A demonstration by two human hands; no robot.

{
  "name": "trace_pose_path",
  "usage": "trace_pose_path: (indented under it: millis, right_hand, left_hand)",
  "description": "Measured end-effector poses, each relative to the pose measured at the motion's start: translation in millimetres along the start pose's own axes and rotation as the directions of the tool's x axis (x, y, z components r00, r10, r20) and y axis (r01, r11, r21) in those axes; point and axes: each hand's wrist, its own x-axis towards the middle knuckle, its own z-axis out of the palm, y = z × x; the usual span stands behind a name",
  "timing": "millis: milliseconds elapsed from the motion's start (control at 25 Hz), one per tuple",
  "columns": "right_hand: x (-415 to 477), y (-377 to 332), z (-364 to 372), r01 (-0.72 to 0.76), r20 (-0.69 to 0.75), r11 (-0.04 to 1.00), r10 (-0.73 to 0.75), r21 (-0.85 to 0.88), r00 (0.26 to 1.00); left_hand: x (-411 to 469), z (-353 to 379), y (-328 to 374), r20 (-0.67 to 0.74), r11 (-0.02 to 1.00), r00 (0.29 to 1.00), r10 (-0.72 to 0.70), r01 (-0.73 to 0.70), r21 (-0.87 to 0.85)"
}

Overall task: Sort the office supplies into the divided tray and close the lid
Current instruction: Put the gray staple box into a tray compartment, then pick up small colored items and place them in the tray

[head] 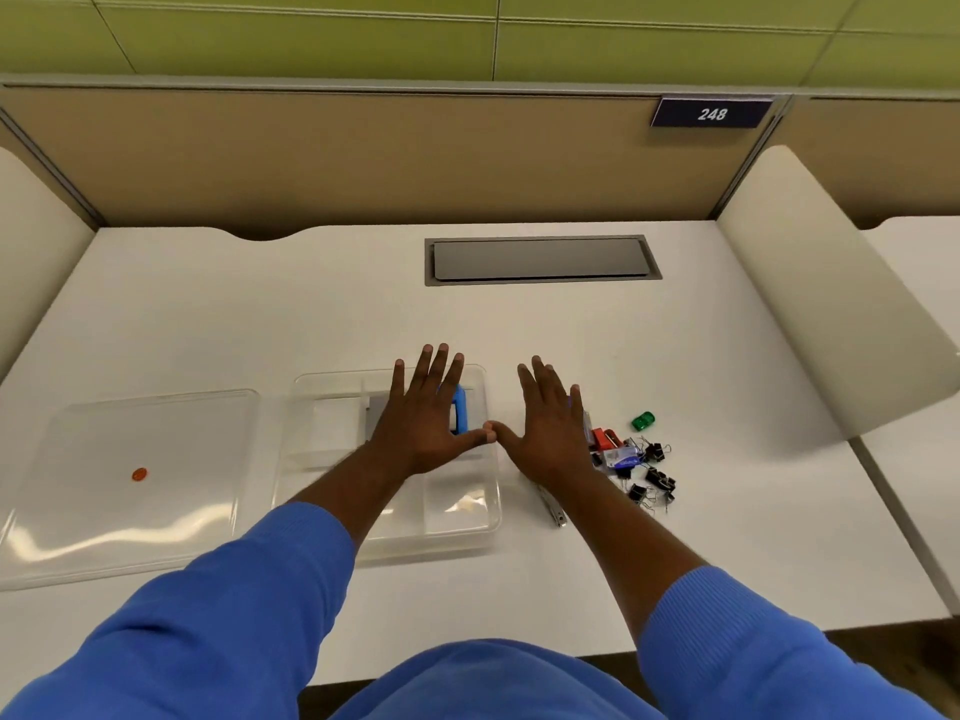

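1. Here, the white rectangular counter (208, 314) fills most of the view, backed by a tan partition panel (363, 153) and a green wall above; a grey recessed hatch (540, 259) sits in the counter's far middle, and a dark plate reading 248 (711, 114) hangs on the partition.
2. The clear flat plastic lid (130, 459) lies on the left, just beside the tray, a small orange dot (139, 474) on it.
3. The clear plastic divided tray (467, 517) stands open at centre, its long axis running towards and away from the person; a blue object (460, 407) rests in a far compartment, lengthwise the same way.
4. The left hand (426, 423) hovers flat over the tray, fingers spread, holding nothing.
5. The right hand (545, 423) is likewise spread and empty, thumb tips touching.
6. Right of it lies a heap of black binder clips (655, 478), with a red item (602, 439) and a blue-white box (621, 458).
7. A green clip (643, 420) sits slightly apart.
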Motion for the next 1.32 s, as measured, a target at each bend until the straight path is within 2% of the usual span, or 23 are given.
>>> trace_pose_path:
  millis: [160,400,680,1000,1160,1320]
  right_hand:
    - [-6.5,38.1,-11.2,-0.042,-0.051,0.997,0.045,0.069,0.998]
    - [-11.9,104.2,-17.6,-0.137,-0.057,0.978,0.147,0.160,0.987]
    - [-9.4,164.8,-25.2,-0.205,0.007,0.969,0.206,0.139,0.979]
    - [1.3,188.5,-27.6,-0.202,0.083,0.973,0.193,0.114,0.978]
    - [4.0,191.8,-25.4,-0.189,0.086,0.973,0.178,0.132,0.980]
    - [6.0,194.4,-28.1,-0.207,0.102,0.964,0.192,0.169,0.976]
  left_hand:
    - [14.5,7.8,40.2,-0.008,0.999,0.999,0.042,-0.042,-0.021]
    - [42.2,26.3,98.6,0.088,0.994,0.991,0.097,-0.092,-0.056]
    - [70.7,52.3,136.4,0.114,0.985,0.990,0.089,-0.070,-0.160]
    - [85.6,67.8,150.9,0.100,0.978,0.993,0.068,-0.047,-0.204]
    - [85.1,69.9,148.4,0.111,0.987,0.988,0.103,-0.087,-0.139]
    - [86.2,72.3,152.7,0.191,0.989,0.971,0.144,-0.140,-0.035]
